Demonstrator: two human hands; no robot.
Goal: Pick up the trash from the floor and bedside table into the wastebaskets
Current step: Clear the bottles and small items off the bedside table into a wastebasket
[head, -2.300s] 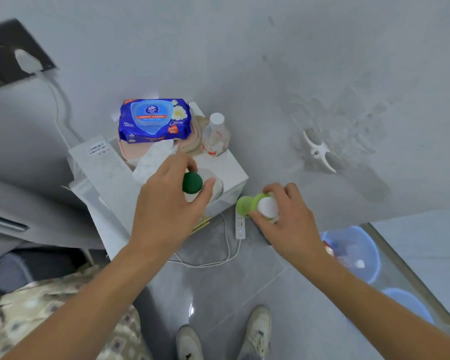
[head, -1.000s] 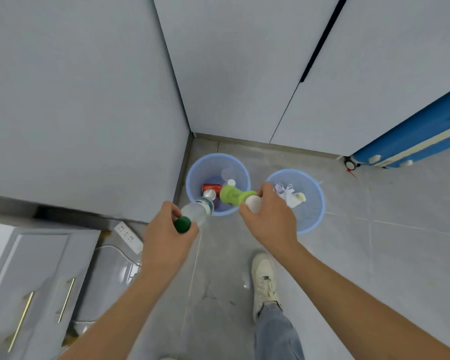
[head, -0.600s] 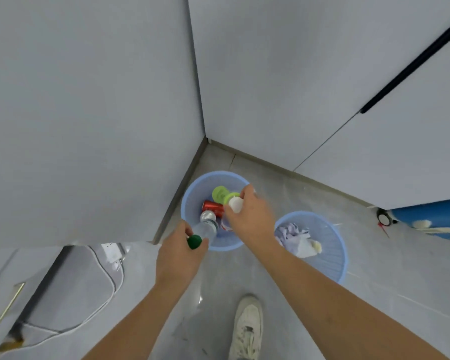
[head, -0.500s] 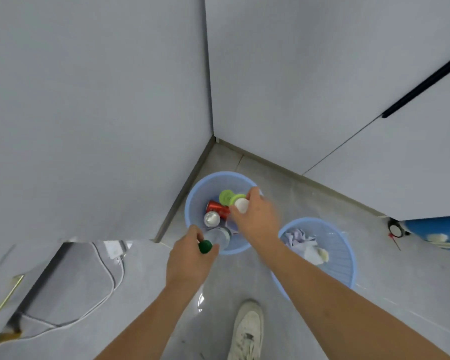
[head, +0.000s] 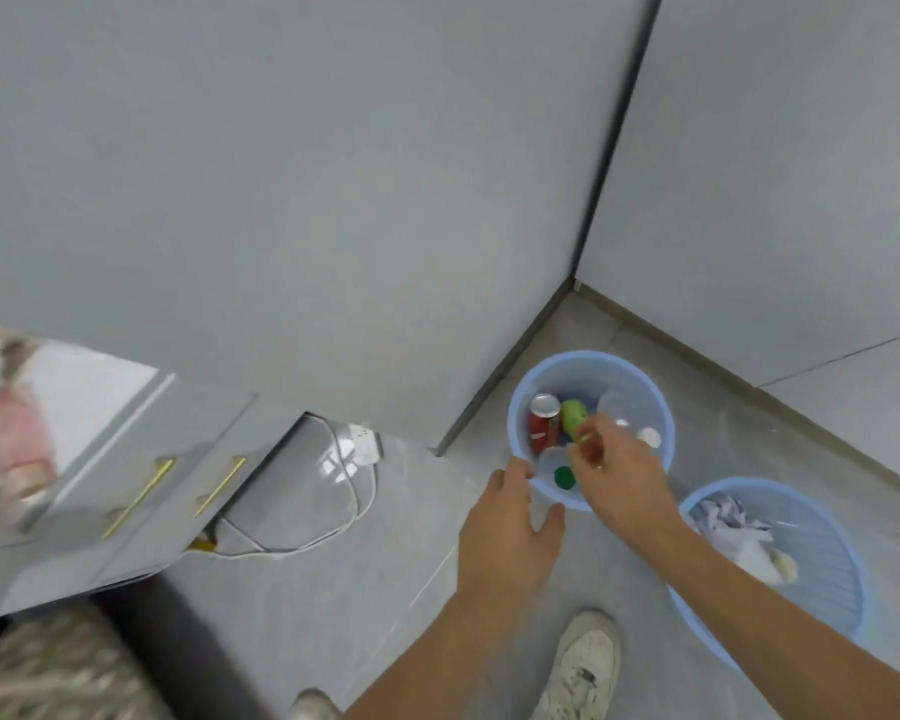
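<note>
A blue wastebasket [head: 640, 376] stands in the wall corner. Inside it lie a red can [head: 543, 423], a light green bottle [head: 574, 414] and a clear bottle with a dark green cap [head: 564, 478]. My left hand [head: 510, 532] hovers just before the basket's near rim, fingers apart, holding nothing. My right hand [head: 619, 480] is over the basket's near edge with loosely spread fingers and nothing in it. A second blue wastebasket [head: 827, 589] to the right holds crumpled white paper [head: 733, 532].
The grey bedside table [head: 126, 459] with gold drawer handles stands at the left, blurred items on its top. A white power strip [head: 362, 441] and its cable lie on the floor beside it. My white shoe [head: 583, 667] is on the grey tiles below.
Both bottles have left my hands and now lie in the corner wastebasket. Both hands have opened and pulled back a little. The view has swung left, showing the bedside table again.
</note>
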